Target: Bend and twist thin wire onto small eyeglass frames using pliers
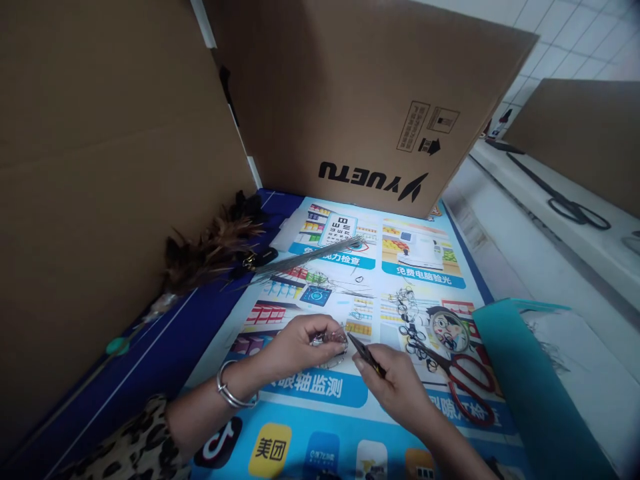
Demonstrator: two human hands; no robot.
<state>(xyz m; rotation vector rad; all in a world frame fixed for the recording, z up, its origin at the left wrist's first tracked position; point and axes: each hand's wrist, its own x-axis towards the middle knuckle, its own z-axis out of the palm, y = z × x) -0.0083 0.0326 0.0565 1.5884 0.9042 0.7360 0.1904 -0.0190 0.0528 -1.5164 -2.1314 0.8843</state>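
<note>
"Where's the wirework?"

"Pinched between fingertips of the left hand, just beside needle-nose pliers gripped in the right hand."

"Handling?"

"Likely light, springy, easily bent; hold its edge."

From your pliers, you have open mat at 6 o'clock; scissors obstruct 3, wire bundle 11, and the cardboard panel walls off 12.

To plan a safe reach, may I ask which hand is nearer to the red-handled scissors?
Right. The right hand, holding pliers, is close to the scissors, on their left side in the picture; the left hand is farther left, beyond the pliers.
</note>
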